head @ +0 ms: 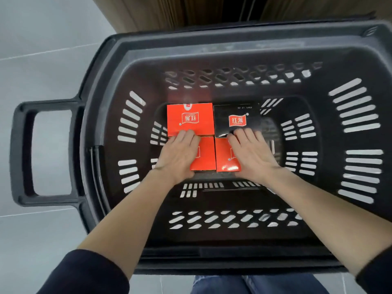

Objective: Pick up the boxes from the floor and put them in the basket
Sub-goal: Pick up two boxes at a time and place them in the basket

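Placement step is in hand, inside the black slotted basket (358, 107). Left hand (178, 155) lies flat, fingers spread, on the near-left red box (204, 154); right hand (252, 153) likewise on the near-right red box (224, 158), neither gripping. Beyond them sit a red box (189, 118) and a black box (236, 119) (all four abutting). Next: withdraw both hands and check the floor for more boxes.

Pale grey tiled floor (31, 60) (thin light grout lines cross it) spreads left; beyond stands brown wood-grain panelling (148, 11), split by a dark gap (237, 7).
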